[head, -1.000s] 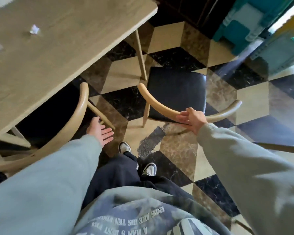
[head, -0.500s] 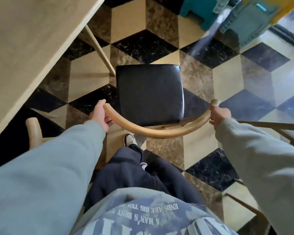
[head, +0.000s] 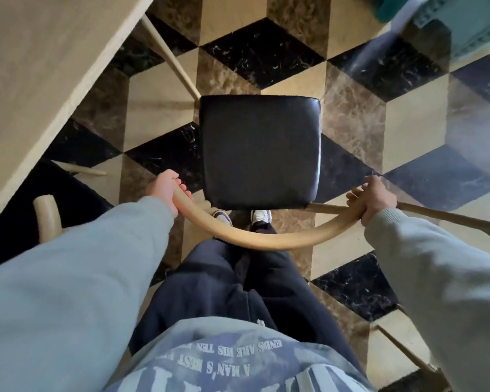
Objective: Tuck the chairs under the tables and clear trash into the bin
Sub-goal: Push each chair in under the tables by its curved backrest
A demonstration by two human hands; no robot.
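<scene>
The left hand point(head: 164, 190) is curled tight round one end of the chair's curved wooden back rail point(head: 266, 240), and the right hand point(head: 375, 198) is wrapped round the other end — both hands are clamped on that rail, one at each tip. The rail bends toward the person's legs between the two hands. Just past the hands sits the chair point(head: 260, 151) itself, with its black padded seat flat and square, standing on the checkered floor point(head: 351, 108) of dark, brown and cream tiles. The seat lies out in the open, beside the worktop point(head: 40, 66) and not under it. That pale wooden worktop is up and away from the left hand, and one thin leg point(head: 170, 58) of it slants down to touch the seat's far corner. Close under the left sleeve pokes the rounded end of a second chair point(head: 47, 216) — its dark seat goes under the worktop. Far beyond the right hand are blurry teal bins point(head: 464, 26). Two white shoes point(head: 260, 216) peek out below the seat.
</scene>
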